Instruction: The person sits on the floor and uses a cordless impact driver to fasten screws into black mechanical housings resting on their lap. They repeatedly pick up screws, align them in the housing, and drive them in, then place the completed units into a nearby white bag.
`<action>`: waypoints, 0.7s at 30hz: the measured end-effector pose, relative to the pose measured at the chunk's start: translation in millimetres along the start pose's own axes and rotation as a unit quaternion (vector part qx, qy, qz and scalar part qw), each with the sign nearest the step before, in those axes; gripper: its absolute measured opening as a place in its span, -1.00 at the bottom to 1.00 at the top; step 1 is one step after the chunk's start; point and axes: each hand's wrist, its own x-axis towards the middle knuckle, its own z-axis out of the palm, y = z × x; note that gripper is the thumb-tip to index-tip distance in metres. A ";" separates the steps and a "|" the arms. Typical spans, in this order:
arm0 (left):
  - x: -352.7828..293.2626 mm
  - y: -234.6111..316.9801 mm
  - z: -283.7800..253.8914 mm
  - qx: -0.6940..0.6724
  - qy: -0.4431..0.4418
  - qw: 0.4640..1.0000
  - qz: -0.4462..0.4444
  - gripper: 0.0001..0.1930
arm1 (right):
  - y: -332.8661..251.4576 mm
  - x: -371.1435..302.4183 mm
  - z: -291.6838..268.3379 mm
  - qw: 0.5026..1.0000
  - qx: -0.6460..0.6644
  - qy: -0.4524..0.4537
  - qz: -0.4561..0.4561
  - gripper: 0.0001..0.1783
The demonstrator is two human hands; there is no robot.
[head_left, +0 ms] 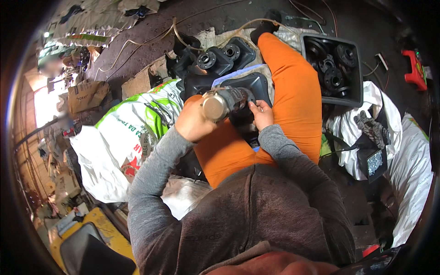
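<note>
My left hand [196, 123] is wrapped round a drill-like power tool [234, 97], its round tan end turned up toward me. The tool's front end points right, over a black square-based part [256, 81] between my legs. Close by that front end is my right hand [262, 114], thumb and fingertips pinched together. Whatever it may hold is too small to make out. Just beyond lie more black square-based parts with round bolt-holed flanges, among them one flanged part [215, 60].
At my right a black crate [356, 94] holds several round black flanged parts. White printed sacks [110, 151] lie at my left. A patterned glove [372, 129] and an open box of small metal pieces [375, 162] rest on white sacking. A red case [414, 71] stands farther right. Hoses [174, 30] cross the floor.
</note>
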 end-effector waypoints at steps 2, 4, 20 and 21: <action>-36.0 13.7 4.4 -0.110 0.105 0.987 0.060 -0.44 | 4.0 -2.8 7.6 1.000 -0.005 0.014 -0.011 -0.78; -72.7 10.8 22.5 -0.092 0.172 0.975 0.109 -0.35 | 3.5 -1.7 2.4 1.000 0.013 -0.004 0.012 -0.75; -365.9 -38.9 -23.9 0.079 0.855 0.503 -0.093 -0.75 | -21.8 -132.0 153.2 0.468 -0.417 -0.568 -0.533 -0.77; -356.0 -59.1 -54.3 0.058 0.845 0.530 -0.029 -0.78 | -5.2 -128.8 163.6 0.468 -0.409 -0.582 -0.525 -0.80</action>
